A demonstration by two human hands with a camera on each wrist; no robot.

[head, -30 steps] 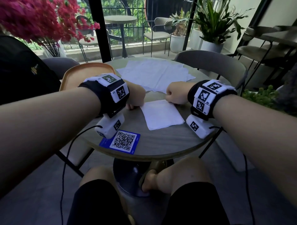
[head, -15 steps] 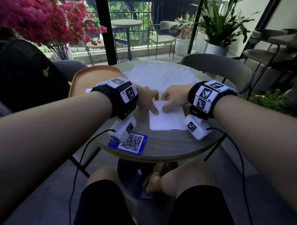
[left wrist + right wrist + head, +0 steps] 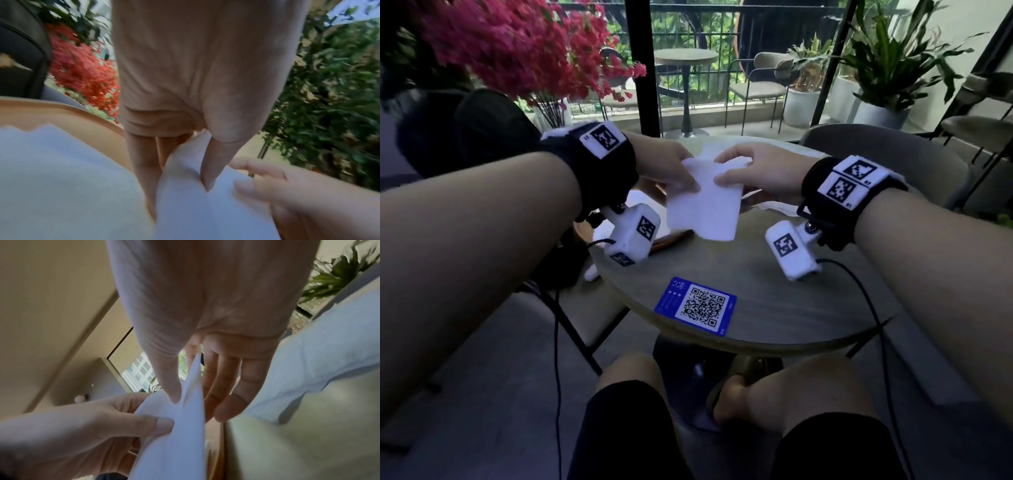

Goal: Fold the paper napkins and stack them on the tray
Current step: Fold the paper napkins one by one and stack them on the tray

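Observation:
A folded white napkin (image 3: 705,205) hangs in the air above the round table (image 3: 774,301). My left hand (image 3: 688,178) pinches its upper left corner between thumb and fingers (image 3: 148,162). My right hand (image 3: 722,169) pinches the upper right corner, thumb in front (image 3: 174,395). The orange tray (image 3: 674,238) lies at the table's left, mostly hidden behind my left wrist; its rim (image 3: 61,110) shows in the left wrist view with a white napkin (image 3: 51,178) lying in it. A pile of unfolded napkins (image 3: 709,147) lies on the far side of the table.
A blue QR card (image 3: 697,306) lies near the table's front edge. A grey chair (image 3: 887,161) stands across the table to the right. A black bag (image 3: 465,130) sits on the chair at the left, under pink flowers (image 3: 517,51).
The folded napkin lay on the table with both hands pressing it; now both hands pinch its top corners and have lifted it up and to the left.

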